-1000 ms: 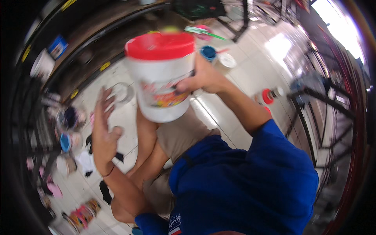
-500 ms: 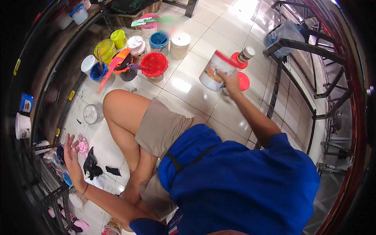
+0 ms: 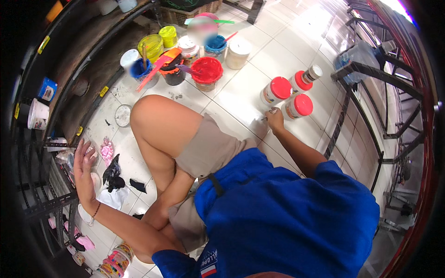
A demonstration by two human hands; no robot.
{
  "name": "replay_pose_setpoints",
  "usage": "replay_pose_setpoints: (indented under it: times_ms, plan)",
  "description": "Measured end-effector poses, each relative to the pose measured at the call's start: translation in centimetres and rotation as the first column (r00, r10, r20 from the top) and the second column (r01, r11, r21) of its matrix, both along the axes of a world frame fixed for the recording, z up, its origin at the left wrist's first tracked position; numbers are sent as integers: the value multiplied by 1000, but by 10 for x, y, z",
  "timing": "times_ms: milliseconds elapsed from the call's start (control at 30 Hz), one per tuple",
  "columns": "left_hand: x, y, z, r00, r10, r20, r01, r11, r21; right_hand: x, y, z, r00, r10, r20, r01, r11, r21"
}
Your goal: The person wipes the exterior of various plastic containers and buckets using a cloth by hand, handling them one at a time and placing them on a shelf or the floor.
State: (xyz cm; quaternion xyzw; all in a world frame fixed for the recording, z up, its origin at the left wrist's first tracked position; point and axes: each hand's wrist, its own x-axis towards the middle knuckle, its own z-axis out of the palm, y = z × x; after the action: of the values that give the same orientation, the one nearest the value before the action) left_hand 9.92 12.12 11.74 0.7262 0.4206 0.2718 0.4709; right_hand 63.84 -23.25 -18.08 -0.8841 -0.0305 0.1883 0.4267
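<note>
White tiles: the floor (image 3: 259, 60) carries everything, glossy, with glare toward the far side.
Red-lidded tub: a white tub (image 3: 275, 91) stands upright on the tiles; it is the landmark for the rest.
Right hand: the right hand (image 3: 274, 119) rests just near-side of the tub, fingers curled, pinching a thin pale stick; what the stick is cannot be told.
Left hand: the left hand (image 3: 83, 169) is far to the left of the tub, fingers spread flat against a metal rack (image 3: 46, 204).
Neighbours: two smaller red-capped jars (image 3: 297, 105) stand just right of the tub.
Paint pots: an open cluster (image 3: 206, 73) lies left and beyond the tub.
In the way: a bare knee (image 3: 157, 123) sits between tub and rack.
Hidden: a blurred patch covers one pot.
</note>
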Motion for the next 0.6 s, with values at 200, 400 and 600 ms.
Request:
replay_pose_setpoints:
  times_ms: [200, 400, 600]
  plan:
    - [-13, 4, -17, 999, -1, 36, 2, 1000, -24, 30, 63, 118, 359, 525, 772, -383, 837, -391]
    - [-35, -11, -8, 996, 83, -30, -83, 996, -19, 80, 44, 98, 679, 539, 499, -204, 791, -576]
    - [-45, 0, -53, 992, 68, -111, -78, 993, -89, 58, 34, 117, 519, 676, 523, -243, 703, -668]
